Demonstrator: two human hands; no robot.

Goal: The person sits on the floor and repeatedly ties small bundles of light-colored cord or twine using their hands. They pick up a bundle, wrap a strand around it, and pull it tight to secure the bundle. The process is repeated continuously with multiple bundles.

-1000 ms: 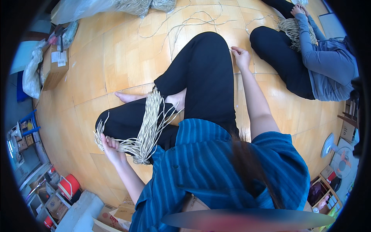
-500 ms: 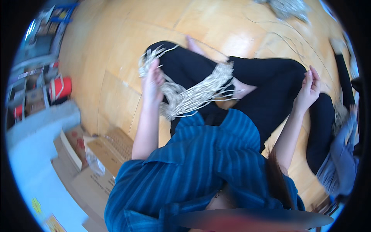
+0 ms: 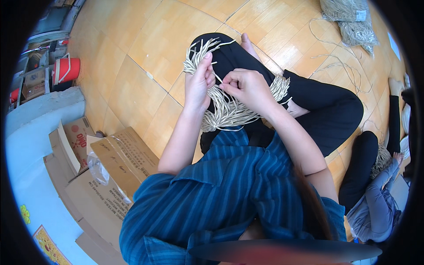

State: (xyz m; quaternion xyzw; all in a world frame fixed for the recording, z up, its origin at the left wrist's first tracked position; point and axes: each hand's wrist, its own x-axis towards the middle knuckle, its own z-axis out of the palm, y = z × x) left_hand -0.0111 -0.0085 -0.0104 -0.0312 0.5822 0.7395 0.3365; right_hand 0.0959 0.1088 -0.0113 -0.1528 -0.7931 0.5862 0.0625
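Note:
A piece of knotted beige cord (image 3: 227,115) with many loose strands lies across my lap, over my black trousers. My left hand (image 3: 198,86) is closed around one end of it, and a fringe of cut ends fans out above the fist. Close beside it, my right hand (image 3: 251,88) pinches a single strand between thumb and fingertips. The strand runs taut between the two hands. Past my right wrist, the other end of the cordwork spreads over my leg. My right hand and forearm hide part of its middle.
Clear bags of beige cord (image 3: 351,22) sit on the tiled floor at the far right, with loose strands (image 3: 349,73) trailing nearby. A co-worker (image 3: 380,198) sits close on my right. Cardboard boxes (image 3: 126,161) stand at my left, with a red bucket (image 3: 66,70) farther off.
My right hand has come from above my right knee to beside my left hand and now pinches a strand. The left hand keeps its hold on the cord bundle. The view has shifted.

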